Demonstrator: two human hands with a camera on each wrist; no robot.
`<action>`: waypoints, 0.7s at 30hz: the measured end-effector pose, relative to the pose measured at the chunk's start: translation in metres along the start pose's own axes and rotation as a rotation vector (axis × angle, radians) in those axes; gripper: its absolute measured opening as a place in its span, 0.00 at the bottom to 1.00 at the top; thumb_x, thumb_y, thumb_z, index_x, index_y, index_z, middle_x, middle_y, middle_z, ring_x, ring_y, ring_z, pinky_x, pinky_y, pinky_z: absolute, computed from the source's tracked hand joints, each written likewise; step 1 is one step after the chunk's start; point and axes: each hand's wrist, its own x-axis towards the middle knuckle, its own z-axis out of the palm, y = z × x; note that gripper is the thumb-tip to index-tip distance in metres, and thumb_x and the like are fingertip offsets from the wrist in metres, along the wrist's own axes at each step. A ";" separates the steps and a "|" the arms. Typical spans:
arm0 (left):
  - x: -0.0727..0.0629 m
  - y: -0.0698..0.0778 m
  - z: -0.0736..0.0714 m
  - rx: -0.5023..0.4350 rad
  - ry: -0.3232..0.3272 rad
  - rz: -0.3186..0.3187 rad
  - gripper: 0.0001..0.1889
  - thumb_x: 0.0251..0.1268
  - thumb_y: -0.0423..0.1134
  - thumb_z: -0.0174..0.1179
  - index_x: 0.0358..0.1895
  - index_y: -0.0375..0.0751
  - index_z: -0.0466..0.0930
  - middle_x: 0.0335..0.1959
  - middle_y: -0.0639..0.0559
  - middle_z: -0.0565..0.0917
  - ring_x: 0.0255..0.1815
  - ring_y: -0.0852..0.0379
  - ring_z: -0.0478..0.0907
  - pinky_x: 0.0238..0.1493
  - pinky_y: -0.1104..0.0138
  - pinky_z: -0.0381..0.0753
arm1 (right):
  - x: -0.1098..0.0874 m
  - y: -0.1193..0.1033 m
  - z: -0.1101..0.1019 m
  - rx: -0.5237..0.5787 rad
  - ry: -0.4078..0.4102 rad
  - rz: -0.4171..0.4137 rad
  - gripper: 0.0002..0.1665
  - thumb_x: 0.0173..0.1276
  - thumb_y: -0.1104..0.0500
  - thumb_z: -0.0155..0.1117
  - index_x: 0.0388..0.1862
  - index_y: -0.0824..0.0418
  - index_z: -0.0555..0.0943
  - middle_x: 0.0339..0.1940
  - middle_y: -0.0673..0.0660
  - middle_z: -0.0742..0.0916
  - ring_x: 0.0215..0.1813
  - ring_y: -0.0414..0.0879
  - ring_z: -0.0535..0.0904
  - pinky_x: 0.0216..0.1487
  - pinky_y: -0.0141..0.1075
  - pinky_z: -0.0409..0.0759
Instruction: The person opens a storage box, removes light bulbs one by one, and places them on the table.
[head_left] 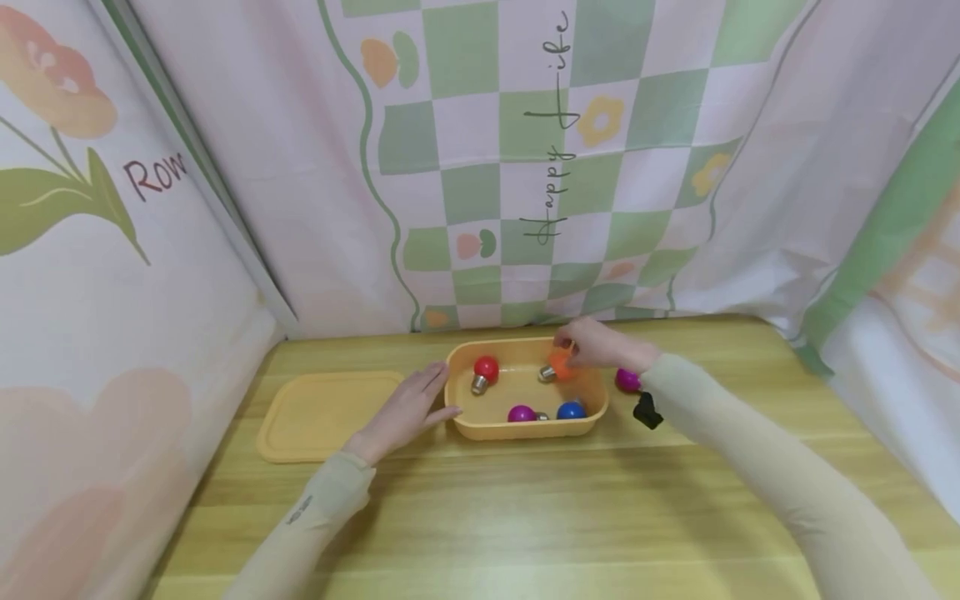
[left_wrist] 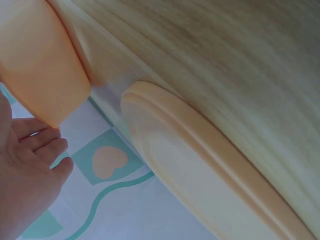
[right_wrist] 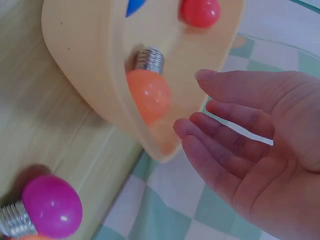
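A yellow plastic box [head_left: 498,431] holds several light bulbs: a red bulb [head_left: 487,368], an orange bulb [head_left: 559,364], a magenta bulb [head_left: 522,413] and a blue bulb [head_left: 571,410]. Over the box's far right rim hovers my right hand [head_left: 600,342], close to the orange bulb. In the right wrist view, its loosely bent fingers [right_wrist: 220,155] are apart from that bulb, which lies in the box. My left hand [head_left: 405,412] touches the box's left end with its fingers extended, and the left wrist view shows fingertips at the rim.
Left of the box lies a yellow lid [head_left: 322,417], partly behind my left hand. Another magenta bulb [right_wrist: 52,206] lies on the wooden table [head_left: 480,517] to the right, with an orange edge beside it. Patterned curtains [head_left: 540,167] hang behind and at both sides.
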 end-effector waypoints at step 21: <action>0.000 0.002 -0.002 0.000 -0.025 -0.023 0.40 0.72 0.57 0.54 0.74 0.28 0.59 0.75 0.32 0.63 0.77 0.39 0.61 0.79 0.47 0.61 | 0.017 0.005 0.015 -0.076 -0.049 0.009 0.07 0.48 0.71 0.66 0.28 0.66 0.79 0.23 0.53 0.78 0.26 0.42 0.67 0.27 0.29 0.64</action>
